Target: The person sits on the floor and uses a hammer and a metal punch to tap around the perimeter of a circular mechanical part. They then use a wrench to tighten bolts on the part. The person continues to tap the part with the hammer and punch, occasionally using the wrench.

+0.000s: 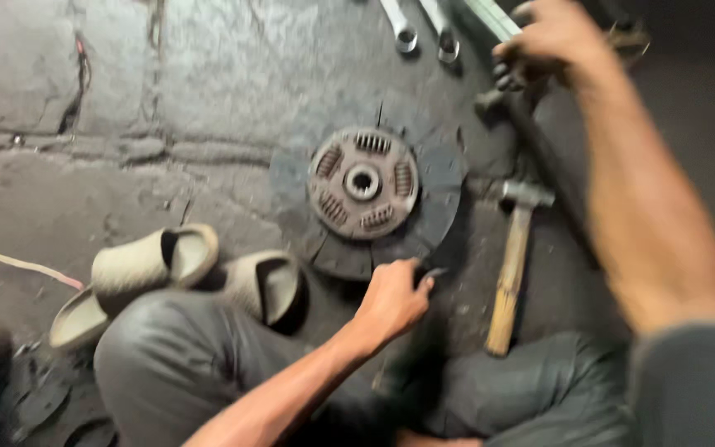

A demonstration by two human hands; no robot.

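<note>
A round clutch disc (363, 197) with a spring hub lies flat on the cracked concrete floor. My left hand (391, 300) rests at the disc's near edge, its fingers pinched on a small grey metal piece (436, 272). My right hand (552, 37) is stretched to the far right, closed around the top of a long dark bar (549, 161) that slants down past the disc. A wooden-handled hammer (511, 265) lies just right of the disc, between my two hands.
Two ring spanners (424, 29) and a pale flat strip (494, 16) lie at the top. A pair of beige sandals (177, 277) sits left of the disc, beside my bent knees in dark trousers (175, 356). A thin cord (18, 265) crosses the left floor.
</note>
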